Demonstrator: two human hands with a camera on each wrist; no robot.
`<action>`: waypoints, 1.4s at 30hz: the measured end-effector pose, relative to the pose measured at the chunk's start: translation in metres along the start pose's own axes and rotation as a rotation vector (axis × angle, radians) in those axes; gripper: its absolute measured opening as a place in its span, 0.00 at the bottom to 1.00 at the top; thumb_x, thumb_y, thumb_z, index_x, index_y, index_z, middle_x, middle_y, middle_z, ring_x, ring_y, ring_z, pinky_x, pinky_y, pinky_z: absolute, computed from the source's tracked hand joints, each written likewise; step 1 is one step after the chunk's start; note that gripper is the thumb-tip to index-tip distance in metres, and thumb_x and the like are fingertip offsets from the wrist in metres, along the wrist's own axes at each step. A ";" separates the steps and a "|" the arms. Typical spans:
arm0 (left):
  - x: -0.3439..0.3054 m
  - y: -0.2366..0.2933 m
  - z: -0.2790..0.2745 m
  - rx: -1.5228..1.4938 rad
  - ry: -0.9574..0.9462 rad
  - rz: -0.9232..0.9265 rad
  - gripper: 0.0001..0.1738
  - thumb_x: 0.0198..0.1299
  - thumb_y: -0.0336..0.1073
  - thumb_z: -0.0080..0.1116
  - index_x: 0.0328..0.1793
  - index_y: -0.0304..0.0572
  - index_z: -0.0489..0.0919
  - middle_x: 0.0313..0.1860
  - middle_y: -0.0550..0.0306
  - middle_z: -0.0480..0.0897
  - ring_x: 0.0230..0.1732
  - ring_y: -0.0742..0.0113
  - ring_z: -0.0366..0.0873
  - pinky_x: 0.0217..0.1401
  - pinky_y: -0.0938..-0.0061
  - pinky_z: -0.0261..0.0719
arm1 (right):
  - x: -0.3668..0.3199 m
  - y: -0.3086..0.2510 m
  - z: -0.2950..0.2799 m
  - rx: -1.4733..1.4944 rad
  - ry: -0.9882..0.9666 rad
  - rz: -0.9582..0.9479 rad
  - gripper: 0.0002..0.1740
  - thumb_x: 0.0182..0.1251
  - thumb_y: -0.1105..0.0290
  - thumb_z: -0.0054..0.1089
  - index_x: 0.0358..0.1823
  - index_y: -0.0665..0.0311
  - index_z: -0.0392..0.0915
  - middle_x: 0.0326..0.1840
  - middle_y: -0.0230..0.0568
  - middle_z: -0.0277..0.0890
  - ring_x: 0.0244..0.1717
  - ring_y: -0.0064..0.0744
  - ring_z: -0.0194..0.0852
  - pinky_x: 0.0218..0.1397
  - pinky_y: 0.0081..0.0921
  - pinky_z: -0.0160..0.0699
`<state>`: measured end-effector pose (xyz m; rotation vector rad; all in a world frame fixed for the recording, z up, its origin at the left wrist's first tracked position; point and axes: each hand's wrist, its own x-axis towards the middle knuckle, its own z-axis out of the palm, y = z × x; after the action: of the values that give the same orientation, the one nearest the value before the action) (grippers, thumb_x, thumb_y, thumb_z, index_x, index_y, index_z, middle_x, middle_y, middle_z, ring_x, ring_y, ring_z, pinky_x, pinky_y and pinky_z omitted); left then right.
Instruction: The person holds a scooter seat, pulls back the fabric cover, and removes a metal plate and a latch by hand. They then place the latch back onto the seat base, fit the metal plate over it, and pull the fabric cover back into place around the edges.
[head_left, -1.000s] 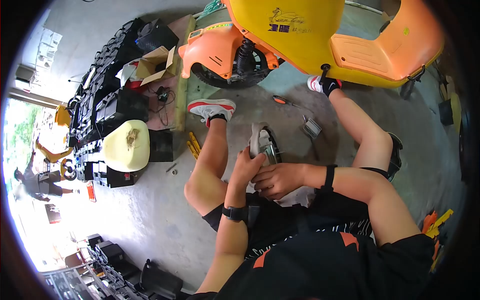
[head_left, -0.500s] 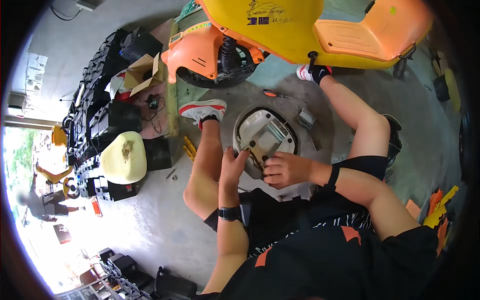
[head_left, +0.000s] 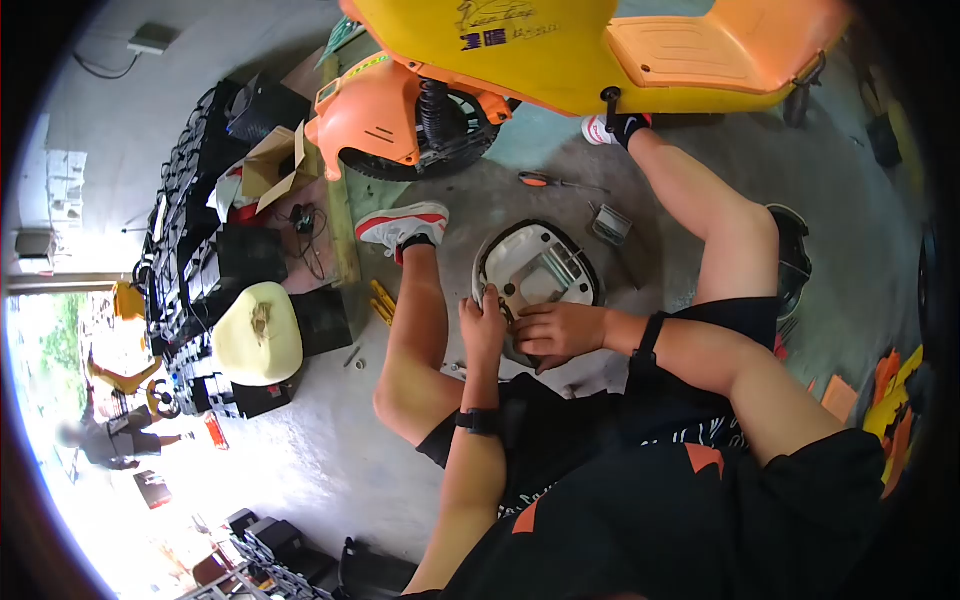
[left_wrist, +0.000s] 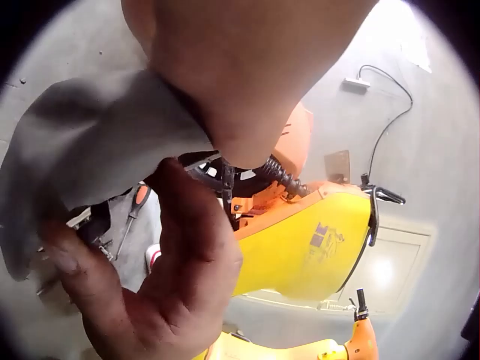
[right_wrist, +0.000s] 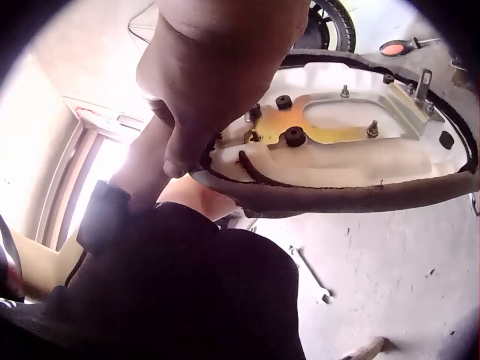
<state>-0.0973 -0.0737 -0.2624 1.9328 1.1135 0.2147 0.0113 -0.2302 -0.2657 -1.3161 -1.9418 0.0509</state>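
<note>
Between the person's legs in the head view is a scooter seat (head_left: pixel 547 265), its pale underside turned up. A dark-edged grey seat cover (left_wrist: pixel 112 139) wraps over its rim. In the right wrist view the underside shows black rubber stops (right_wrist: pixel 295 136), bolts and a metal bracket. The left hand (head_left: pixel 484 328) grips the cover at the near left rim, thumb uppermost. Close beside it, the right hand (head_left: pixel 562 330) pinches the cover's edge; its thumb and finger show on the grey material in the left wrist view. The left fingertips are mostly hidden.
A yellow and orange scooter (head_left: pixel 500 50) stands ahead. On the floor lie a screwdriver (head_left: pixel 535 180), a small metal box-like part (head_left: pixel 610 225), yellow-handled pliers (head_left: pixel 382 302) and a wrench (right_wrist: pixel 311 275). Black batteries and a bare foam seat (head_left: pixel 258 335) are at left.
The seat has turned from nearly edge-on to underside up, then tilted slightly. Both hands have stayed at its near rim, the right shifting closer to the left. The head view has panned.
</note>
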 end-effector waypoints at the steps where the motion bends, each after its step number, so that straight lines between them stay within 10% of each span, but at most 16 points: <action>1: -0.001 0.002 0.002 0.016 0.044 0.023 0.29 0.69 0.53 0.52 0.43 0.24 0.78 0.45 0.33 0.76 0.49 0.34 0.75 0.54 0.53 0.71 | 0.000 -0.001 0.000 -0.032 0.011 -0.022 0.30 0.51 0.49 0.72 0.50 0.60 0.75 0.50 0.42 0.78 0.57 0.46 0.77 0.69 0.44 0.73; 11: -0.012 0.010 0.009 0.089 -0.122 0.223 0.28 0.75 0.51 0.44 0.43 0.26 0.78 0.43 0.35 0.77 0.47 0.36 0.75 0.54 0.54 0.71 | 0.000 -0.016 0.002 -0.089 -0.029 -0.124 0.19 0.61 0.54 0.67 0.43 0.57 0.73 0.36 0.37 0.71 0.42 0.39 0.80 0.25 0.30 0.83; 25: -0.006 0.019 -0.014 -0.128 -0.402 -0.045 0.24 0.57 0.47 0.65 0.38 0.24 0.81 0.32 0.43 0.83 0.36 0.57 0.79 0.43 0.63 0.76 | 0.008 -0.040 -0.004 0.041 0.110 0.058 0.19 0.58 0.54 0.69 0.43 0.57 0.74 0.37 0.37 0.72 0.38 0.39 0.76 0.45 0.37 0.75; 30: -0.016 0.037 -0.030 -0.001 -0.098 0.206 0.19 0.49 0.38 0.70 0.38 0.25 0.83 0.34 0.44 0.82 0.36 0.56 0.81 0.43 0.66 0.78 | 0.015 -0.058 -0.011 -0.040 0.120 0.200 0.22 0.55 0.54 0.70 0.44 0.59 0.75 0.39 0.39 0.75 0.40 0.43 0.77 0.44 0.38 0.76; 35: -0.003 0.025 -0.033 -0.042 0.091 0.194 0.19 0.50 0.38 0.70 0.40 0.26 0.84 0.36 0.46 0.81 0.38 0.55 0.80 0.45 0.66 0.78 | 0.014 -0.061 -0.004 0.479 -0.125 0.759 0.28 0.60 0.59 0.67 0.56 0.66 0.68 0.45 0.52 0.80 0.45 0.56 0.80 0.45 0.46 0.80; 42: -0.004 0.010 -0.014 0.051 0.274 0.243 0.24 0.56 0.42 0.66 0.50 0.26 0.79 0.45 0.41 0.77 0.45 0.46 0.77 0.51 0.60 0.75 | 0.021 -0.049 0.011 1.052 0.194 1.068 0.36 0.59 0.69 0.66 0.68 0.71 0.64 0.45 0.45 0.81 0.43 0.37 0.81 0.47 0.30 0.79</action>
<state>-0.1006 -0.0702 -0.2454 2.1286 1.0623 0.6047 -0.0369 -0.2326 -0.2402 -1.3126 -0.6089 1.2140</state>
